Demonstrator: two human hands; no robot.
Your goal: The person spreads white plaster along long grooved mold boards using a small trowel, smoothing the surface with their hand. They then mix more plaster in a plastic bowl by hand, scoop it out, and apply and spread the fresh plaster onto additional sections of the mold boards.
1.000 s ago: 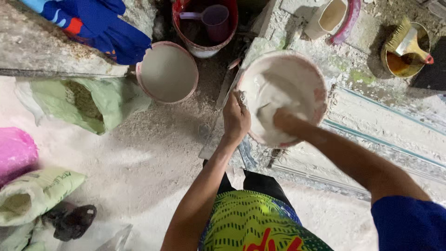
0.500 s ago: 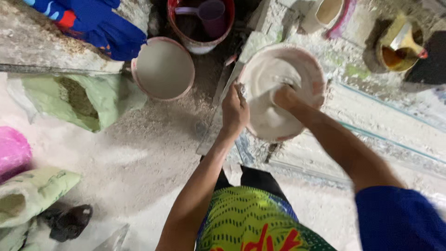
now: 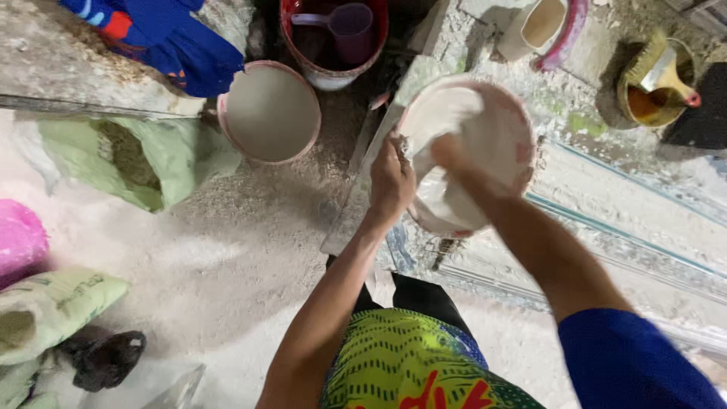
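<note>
A round pink-rimmed basin (image 3: 509, 125) coated with white paste stands tilted in front of me. My left hand (image 3: 391, 180) grips its near-left rim. My right hand (image 3: 448, 155) is pressed down inside the basin, smeared in the white paste, its fingers partly hidden. A second pink-rimmed basin (image 3: 269, 112) with a smooth grey-white filling sits on the ground to the left.
A red bucket (image 3: 333, 72) with a purple scoop (image 3: 348, 26) stands behind the basins. Green sacks (image 3: 129, 159) and a pink bag (image 3: 19, 238) lie at the left, blue cloth (image 3: 170, 42) at top left. A yellow jug (image 3: 655, 79) and white jug (image 3: 538, 26) stand at the right.
My right hand has swept leftward and upward inside the basin through the white paste. My left hand kept its hold on the rim. The view shifted slightly.
</note>
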